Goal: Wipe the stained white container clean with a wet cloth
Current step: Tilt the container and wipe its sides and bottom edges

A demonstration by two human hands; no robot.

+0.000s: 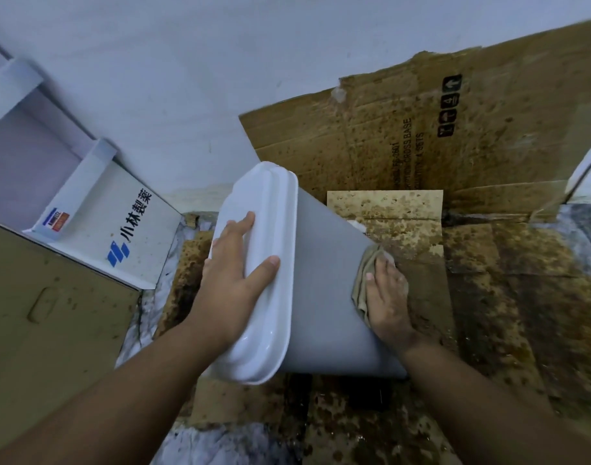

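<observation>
The white container [324, 290] lies tipped on its side on stained brown cardboard [509, 297] spread over the floor, its glossy lidded end [257, 273] turned toward the person and its narrower base pointing away to the right. The left hand [235, 280] lies flat and spread across the lid, fingers extended over its face and the thumb along the lid's right edge, bracing rather than clenching. The right hand [386, 297] presses a crumpled beige cloth [362, 280] against the container's grey-looking side wall near the base, fingers closed over the fabric. Another spotted sheet of cardboard [421, 129], printed with black lettering and handling symbols, stands against the pale wall [186, 78] behind. At the left, a white box [119, 226] with a blue logo and dark characters lies next to a plain brown carton [45, 313].
</observation>
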